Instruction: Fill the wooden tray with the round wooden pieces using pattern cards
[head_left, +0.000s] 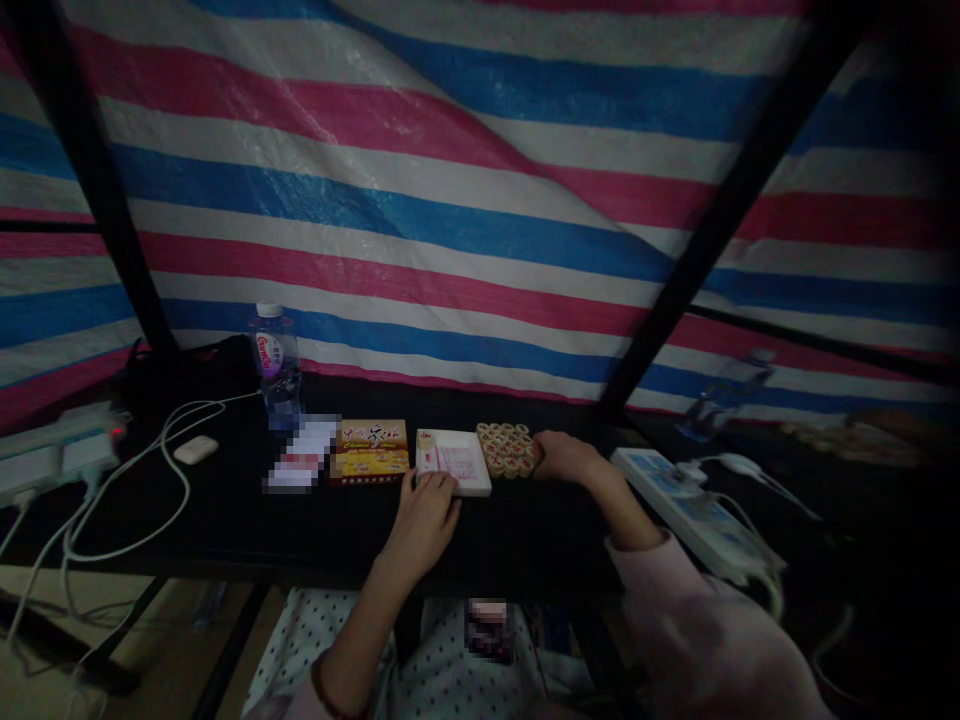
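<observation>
My left hand [426,515] rests palm down at the front edge of a shallow white box [461,465] with pink line printing inside; its fingers are apart and lie over the rim. A single round chess piece [425,440] sits in the box's far left corner. Against the box's right side stands a tight block of round wooden Chinese chess pieces [506,450] with marked tops. My right hand [566,457] curls its fingers together against the block's right side; the fingertips are partly hidden. Left of the white box lies a brown and yellow Chinese chess box lid [373,450].
A water bottle [277,370] stands behind a blurred-out flat item [302,453]. White earbud case [196,450], cables and power strips [64,455] lie left. Another power strip [690,510] and a second bottle [724,400] are right. A striped tarp [412,230] hangs behind the black table [300,530].
</observation>
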